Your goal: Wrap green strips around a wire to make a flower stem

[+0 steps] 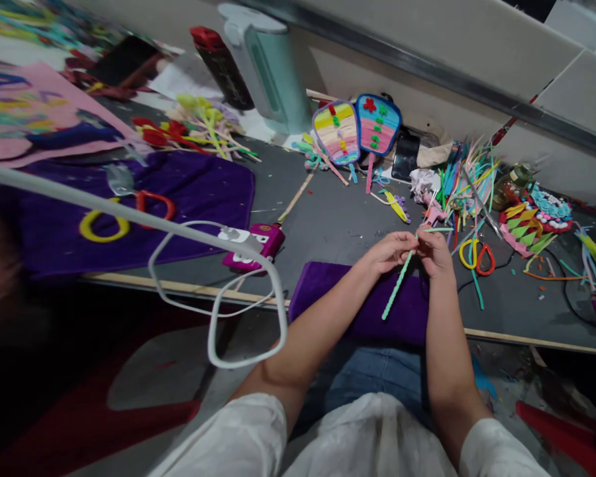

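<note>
Both hands meet over the table's front edge, above a purple cloth [357, 298]. My left hand [396, 252] pinches a light green pipe cleaner [396, 289], whose twisted lower length hangs down toward the cloth. Close against it, my right hand [434, 250] is closed on the same pipe cleaner near its upper end, where a thin straight piece sticks out to the right. The fingertips hide the spot where the pieces join. Scissors with yellow and red handles [485, 260] lie just right of my right hand.
Bundled pipe cleaners [469, 179] and two decorated fan shapes [379, 126] stand toward the wall. A pale teal kettle [273, 73] is behind. At left, a white cable [283, 305] loops over the front edge, near a magenta box [255, 246] and a second scissors [104, 220].
</note>
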The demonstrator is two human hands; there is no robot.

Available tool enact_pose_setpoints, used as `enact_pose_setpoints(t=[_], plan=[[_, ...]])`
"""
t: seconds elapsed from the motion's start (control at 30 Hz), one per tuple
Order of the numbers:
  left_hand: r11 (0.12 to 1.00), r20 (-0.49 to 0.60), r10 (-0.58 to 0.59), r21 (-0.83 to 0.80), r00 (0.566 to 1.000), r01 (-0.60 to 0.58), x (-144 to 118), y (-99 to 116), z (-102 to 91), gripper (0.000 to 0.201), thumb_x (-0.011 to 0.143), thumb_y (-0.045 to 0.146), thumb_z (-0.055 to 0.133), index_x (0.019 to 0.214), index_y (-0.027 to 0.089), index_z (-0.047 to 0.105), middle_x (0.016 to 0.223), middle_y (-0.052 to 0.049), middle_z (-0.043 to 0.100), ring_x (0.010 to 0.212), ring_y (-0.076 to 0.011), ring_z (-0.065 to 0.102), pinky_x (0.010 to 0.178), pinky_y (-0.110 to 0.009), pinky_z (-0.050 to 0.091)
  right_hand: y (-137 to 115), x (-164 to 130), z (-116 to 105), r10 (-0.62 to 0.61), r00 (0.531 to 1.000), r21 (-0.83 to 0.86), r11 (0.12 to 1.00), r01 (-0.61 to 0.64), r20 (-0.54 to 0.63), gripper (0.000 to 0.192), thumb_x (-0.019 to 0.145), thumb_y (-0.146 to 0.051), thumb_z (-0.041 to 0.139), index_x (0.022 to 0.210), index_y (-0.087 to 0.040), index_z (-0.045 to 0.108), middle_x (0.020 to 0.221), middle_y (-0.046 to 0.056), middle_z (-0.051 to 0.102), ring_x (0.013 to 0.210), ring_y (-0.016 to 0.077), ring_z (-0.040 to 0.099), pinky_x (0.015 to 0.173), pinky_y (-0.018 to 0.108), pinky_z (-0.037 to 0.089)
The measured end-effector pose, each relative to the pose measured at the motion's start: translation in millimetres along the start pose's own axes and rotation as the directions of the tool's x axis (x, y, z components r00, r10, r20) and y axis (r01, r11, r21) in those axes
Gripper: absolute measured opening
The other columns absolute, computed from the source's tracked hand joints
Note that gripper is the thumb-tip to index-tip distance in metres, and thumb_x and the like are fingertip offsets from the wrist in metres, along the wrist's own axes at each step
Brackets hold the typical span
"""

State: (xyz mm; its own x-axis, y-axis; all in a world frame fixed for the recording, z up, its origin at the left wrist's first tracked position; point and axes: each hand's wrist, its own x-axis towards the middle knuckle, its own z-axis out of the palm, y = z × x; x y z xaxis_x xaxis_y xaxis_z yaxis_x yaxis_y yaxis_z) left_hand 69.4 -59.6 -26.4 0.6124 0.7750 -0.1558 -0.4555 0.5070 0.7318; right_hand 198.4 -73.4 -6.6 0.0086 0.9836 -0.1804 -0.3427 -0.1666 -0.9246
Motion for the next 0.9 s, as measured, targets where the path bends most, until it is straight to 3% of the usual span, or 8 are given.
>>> enact_pose_setpoints(t=[0.1, 0.23, 0.37, 0.47, 0.57, 0.67, 0.9], plan=[[1.000, 0.018, -0.020, 0.016, 1.000, 0.020, 0, -1, 0.0, 0.038, 0.053, 0.032, 0.084, 0.064, 0.012, 0.054, 0.048, 0.004, 0.051, 0.036, -0.0022, 0.040, 0.033, -0.013, 0.025, 1, 0, 0, -0.012, 1.000, -0.015, 1.000, 0.012, -0.014, 0.026, 0.057, -0.031, 0.071, 0.062, -0.020, 0.049, 0.049, -0.008, 0.041, 0.043, 0.0057, 0.035, 0.040, 0.019, 0.025], [0.975, -0.092, 0.104, 0.204, 0.990, -0.084, 2, -4, 3.1, 0.030, 0.061, 0.032, 0.078, 0.068, 0.012, 0.057, 0.049, 0.003, 0.052, 0.036, -0.0041, 0.042, 0.034, -0.015, 0.030, 8, 6, -1, -0.170, 0.973, -0.174, 0.974, 0.143, -0.156, 0.020, 0.058, -0.029, 0.068, 0.061, -0.019, 0.050, 0.053, -0.007, 0.045, 0.048, 0.0067, 0.038, 0.046, 0.021, 0.030], [0.841, -0.218, 0.285, 0.524, 0.933, -0.134, 5, -8, 4.3, 0.019, 0.065, 0.023, 0.072, 0.066, 0.013, 0.055, 0.044, 0.006, 0.049, 0.035, -0.0048, 0.043, 0.034, -0.014, 0.030, 17, 15, -7, -0.386, 0.903, -0.471, 0.842, 0.263, -0.187, 0.016, 0.062, -0.028, 0.063, 0.056, -0.018, 0.051, 0.050, -0.007, 0.042, 0.050, 0.0070, 0.035, 0.050, 0.022, 0.029], [0.762, -0.267, 0.352, 0.639, 0.897, -0.108, 6, -10, 4.2, 0.015, 0.067, 0.019, 0.069, 0.063, 0.013, 0.055, 0.044, 0.006, 0.049, 0.034, -0.0047, 0.043, 0.034, -0.014, 0.030, 21, 17, -10, -0.421, 0.885, -0.580, 0.778, 0.240, -0.199, 0.016, 0.063, -0.030, 0.064, 0.057, -0.018, 0.055, 0.049, -0.007, 0.042, 0.050, 0.0073, 0.034, 0.049, 0.022, 0.029], [0.812, -0.266, 0.333, 0.568, 0.905, -0.132, 5, -8, 4.5, 0.014, 0.069, 0.019, 0.067, 0.063, 0.012, 0.056, 0.045, 0.004, 0.050, 0.034, -0.0051, 0.044, 0.034, -0.015, 0.031, 18, 15, -7, -0.323, 0.928, -0.423, 0.879, 0.222, -0.185, 0.017, 0.063, -0.032, 0.066, 0.060, -0.017, 0.056, 0.051, -0.006, 0.047, 0.049, 0.0069, 0.037, 0.049, 0.022, 0.031], [0.906, -0.213, 0.266, 0.389, 0.940, -0.168, 3, -5, 4.7, 0.020, 0.066, 0.025, 0.072, 0.065, 0.012, 0.056, 0.047, 0.003, 0.052, 0.034, -0.0050, 0.043, 0.034, -0.016, 0.032, 10, 9, -2, -0.184, 0.967, -0.225, 0.964, 0.143, -0.174, 0.022, 0.061, -0.032, 0.069, 0.062, -0.018, 0.053, 0.047, -0.008, 0.042, 0.043, 0.0050, 0.032, 0.042, 0.021, 0.024], [0.998, -0.044, 0.046, 0.047, 0.998, -0.044, -1, 1, 2.8, 0.040, 0.052, 0.034, 0.084, 0.065, 0.013, 0.053, 0.047, 0.005, 0.050, 0.035, -0.0028, 0.040, 0.033, -0.014, 0.027, 0, 1, 2, -0.010, 1.000, 0.033, 0.999, 0.010, -0.005, 0.027, 0.056, -0.031, 0.072, 0.063, -0.020, 0.049, 0.050, -0.008, 0.041, 0.041, 0.0042, 0.031, 0.037, 0.019, 0.017]])
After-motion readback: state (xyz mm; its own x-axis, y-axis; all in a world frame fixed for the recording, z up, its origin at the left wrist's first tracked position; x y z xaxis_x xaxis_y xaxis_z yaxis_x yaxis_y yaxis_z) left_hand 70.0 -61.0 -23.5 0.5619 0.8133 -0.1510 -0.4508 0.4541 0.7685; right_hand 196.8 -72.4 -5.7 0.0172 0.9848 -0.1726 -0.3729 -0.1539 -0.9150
